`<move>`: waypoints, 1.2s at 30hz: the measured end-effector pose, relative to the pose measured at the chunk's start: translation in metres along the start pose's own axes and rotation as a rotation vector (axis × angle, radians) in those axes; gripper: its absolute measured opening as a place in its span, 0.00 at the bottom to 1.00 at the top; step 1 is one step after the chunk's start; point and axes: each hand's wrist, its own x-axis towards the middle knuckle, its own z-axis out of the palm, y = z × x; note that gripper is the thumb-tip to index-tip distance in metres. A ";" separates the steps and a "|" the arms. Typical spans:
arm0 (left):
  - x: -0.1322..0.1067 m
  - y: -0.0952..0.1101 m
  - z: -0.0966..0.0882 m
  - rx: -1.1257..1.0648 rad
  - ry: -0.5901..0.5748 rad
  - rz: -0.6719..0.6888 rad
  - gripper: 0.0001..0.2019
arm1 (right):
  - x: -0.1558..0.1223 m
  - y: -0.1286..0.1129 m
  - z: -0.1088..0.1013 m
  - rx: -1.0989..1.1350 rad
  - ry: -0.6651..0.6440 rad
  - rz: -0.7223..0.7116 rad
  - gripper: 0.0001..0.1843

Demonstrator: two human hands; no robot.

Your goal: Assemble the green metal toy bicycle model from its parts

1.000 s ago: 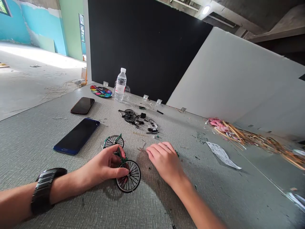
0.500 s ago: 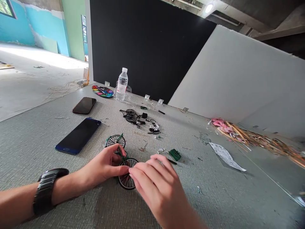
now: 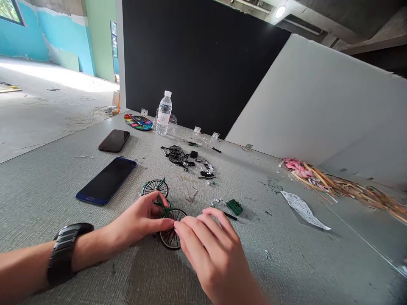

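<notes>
Where hands (image 3: 140, 216) (image 3: 210, 250) meet, wire-spoked miniature bicycle (image 3: 168, 239)

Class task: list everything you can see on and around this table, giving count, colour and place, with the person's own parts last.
blue smartphone: 1, blue, left of centre
dark smartphone: 1, black, beyond it
water bottle: 1, clear, far edge
watercolour palette: 1, multicoloured, left of bottle
black bicycle parts: one heap, black, mid-table
green model bicycle: 1, green and black, between the hands
paper strip: 1, white, right
wood-strip heap: 1, tan and pink, far right
wristwatch: 1, black, left wrist
left hand: 1, on the bicycle
right hand: 1, at its nearer wheel
</notes>
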 end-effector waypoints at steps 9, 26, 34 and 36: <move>0.002 -0.003 -0.003 -0.012 0.001 0.026 0.25 | -0.002 -0.001 0.004 0.017 0.014 0.037 0.09; 0.001 -0.004 -0.004 0.037 0.019 0.041 0.24 | 0.000 -0.003 0.013 0.156 0.089 0.234 0.07; 0.002 -0.002 -0.003 0.082 0.029 0.052 0.24 | -0.003 0.001 0.015 0.238 0.048 0.297 0.07; 0.002 -0.002 -0.003 0.076 0.035 0.048 0.24 | -0.003 0.001 0.015 0.187 0.055 0.246 0.07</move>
